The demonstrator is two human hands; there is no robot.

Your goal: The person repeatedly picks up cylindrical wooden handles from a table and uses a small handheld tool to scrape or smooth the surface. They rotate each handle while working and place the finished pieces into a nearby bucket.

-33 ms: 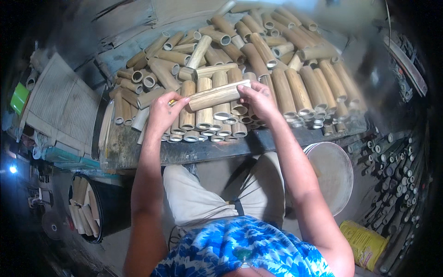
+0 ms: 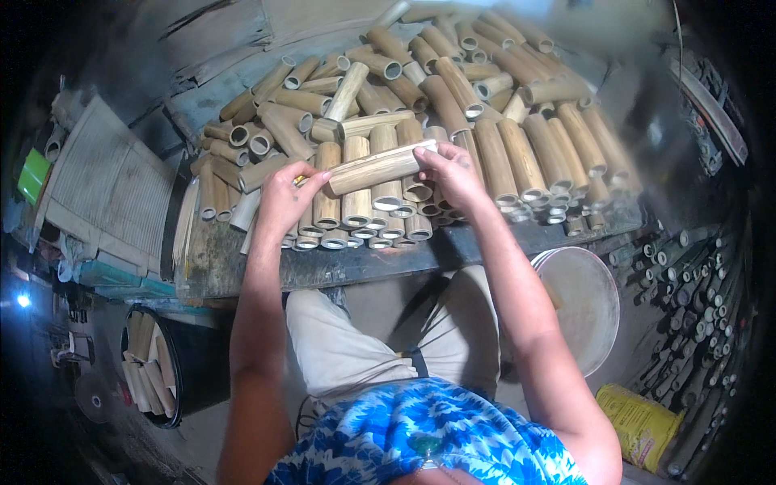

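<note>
A split-looking bamboo piece [image 2: 377, 169] is held up between my two hands, tilted so that its right end is higher. A pale strip or cut edge runs along its upper side. My left hand [image 2: 288, 192] pinches its left end with thumb and finger; a small yellow and dark thing [image 2: 300, 179] shows among those fingers, too small to name. At the other end, my right hand [image 2: 453, 174] grips the piece with the thumb on top, other fingers partly hidden. Directly beneath lie stacked bamboo tubes [image 2: 356, 182], their hollow ends facing me.
A large heap of bamboo tubes [image 2: 443, 101] covers the workbench [image 2: 218, 267]. Below left stands a black bin [image 2: 194, 364] with bamboo pieces inside. On the right are a round pale tub [image 2: 586, 311], a yellow sack-like container [image 2: 638, 424] and many long poles [image 2: 687, 315].
</note>
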